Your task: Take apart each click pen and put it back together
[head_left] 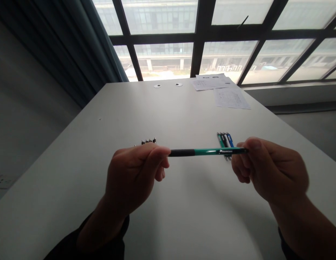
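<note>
A green pen (206,152) with a black grip is held level above the white table (179,119). My left hand (135,177) pinches its black grip end, and the tip is hidden by the fingers. At the other end, my right hand (271,169) pinches the pen between thumb and fingers. Behind the pen on the right lies a group of pens (224,139), green, black, white and blue, side by side. Several dark pen ends (148,141) show just beyond my left hand, their other parts hidden by it.
Papers (230,97) lie at the table's far right, near the window. Two round cable-hole covers (157,86) sit along the far edge. A dark curtain (76,43) hangs at the left, and a wall socket (4,180) is at the far left.
</note>
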Demonstrator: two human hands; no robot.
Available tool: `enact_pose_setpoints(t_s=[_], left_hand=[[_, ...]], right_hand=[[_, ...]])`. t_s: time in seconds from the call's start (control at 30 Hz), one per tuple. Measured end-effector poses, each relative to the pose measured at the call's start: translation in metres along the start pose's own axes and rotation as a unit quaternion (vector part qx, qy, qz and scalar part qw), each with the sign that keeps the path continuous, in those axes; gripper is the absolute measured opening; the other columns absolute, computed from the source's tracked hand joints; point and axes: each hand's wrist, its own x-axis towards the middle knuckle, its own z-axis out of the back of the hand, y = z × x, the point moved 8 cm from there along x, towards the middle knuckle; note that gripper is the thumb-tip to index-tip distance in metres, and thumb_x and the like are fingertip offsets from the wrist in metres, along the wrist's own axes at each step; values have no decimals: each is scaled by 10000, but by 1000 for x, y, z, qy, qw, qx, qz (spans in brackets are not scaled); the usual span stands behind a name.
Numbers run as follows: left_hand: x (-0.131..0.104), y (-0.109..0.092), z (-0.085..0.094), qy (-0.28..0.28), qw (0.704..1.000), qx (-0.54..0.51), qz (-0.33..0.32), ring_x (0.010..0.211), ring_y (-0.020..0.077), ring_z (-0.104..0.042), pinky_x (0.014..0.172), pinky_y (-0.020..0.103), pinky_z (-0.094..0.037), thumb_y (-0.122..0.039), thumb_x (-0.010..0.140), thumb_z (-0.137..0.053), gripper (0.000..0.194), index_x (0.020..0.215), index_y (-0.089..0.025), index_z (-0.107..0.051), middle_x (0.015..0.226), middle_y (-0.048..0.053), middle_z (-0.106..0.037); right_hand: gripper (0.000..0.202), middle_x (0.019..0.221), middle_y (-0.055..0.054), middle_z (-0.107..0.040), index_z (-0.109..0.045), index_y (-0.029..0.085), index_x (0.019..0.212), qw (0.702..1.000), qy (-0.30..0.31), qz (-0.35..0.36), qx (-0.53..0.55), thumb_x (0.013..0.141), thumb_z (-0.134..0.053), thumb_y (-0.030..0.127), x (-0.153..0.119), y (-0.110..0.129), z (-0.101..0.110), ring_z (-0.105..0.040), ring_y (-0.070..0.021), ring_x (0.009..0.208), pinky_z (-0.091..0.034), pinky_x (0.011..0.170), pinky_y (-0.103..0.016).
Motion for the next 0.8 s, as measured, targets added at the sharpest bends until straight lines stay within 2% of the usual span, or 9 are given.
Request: enact_pose_setpoints(t_s=[0.1,0.23,0.33,0.47,0.53,0.63,0.73,0.8], left_hand=[[-2,3,0,-7,1000,2,10,404,76,-575,416,204,-467,-283,1032,-541,424,623,-189,-604,479,-59,-565],[-3,7,1,-14,1000,4,18,409,100,-588,419,232,-472,-425,1046,-487,551,555,-187,-567,451,-39,-551],[-4,9,5,-38,999,7,35,436,103,-613,433,228,-489,-494,1040,-461,553,614,-185,-632,497,-26,-615],[0,12,7,-60,996,-12,70,449,92,-586,423,213,-454,-496,1028,-492,497,689,-183,-676,551,-21,-645],[1,17,5,-70,989,-80,101,488,99,-596,438,210,-461,-482,1018,-526,413,776,-189,-689,602,-17,-657],[0,26,-5,-75,960,-229,140,597,110,-630,536,208,-529,-485,976,-607,284,936,-215,-685,699,-16,-664],[-3,23,-22,-37,935,-325,137,828,138,-689,763,258,-603,-453,943,-674,229,1007,-233,-680,887,13,-694],[-6,16,-35,17,922,-362,133,878,157,-710,807,295,-616,-414,980,-630,194,1048,-238,-675,927,25,-694]], right_hand=[[465,465,37,-517,-533,203,610,1000,-11,-1,4,1056,-510,331,-2,-1,0,-491,-104,393,-359,376,-254],[477,481,29,-545,-552,200,620,999,35,39,2,1065,-478,354,-3,1,-4,-522,-110,403,-378,399,-255],[501,499,19,-548,-571,199,618,996,65,61,-9,1075,-444,360,-5,0,-7,-528,-113,416,-377,416,-256],[469,520,13,-573,-578,192,634,989,108,87,-49,1073,-438,272,-5,6,-18,-540,-100,433,-390,432,-236],[432,531,14,-589,-589,184,657,982,142,97,-78,1063,-451,237,-6,9,-29,-537,-86,435,-397,442,-217],[392,556,17,-595,-604,178,687,969,205,95,-97,1051,-472,241,-11,8,-52,-540,-76,465,-408,475,-201],[359,628,6,-615,-621,173,757,951,281,65,-109,1055,-457,287,-20,-1,-74,-562,-90,533,-437,528,-208],[369,682,-8,-625,-625,171,794,934,330,39,-132,1064,-430,327,-25,-7,-82,-564,-106,582,-453,568,-230]])
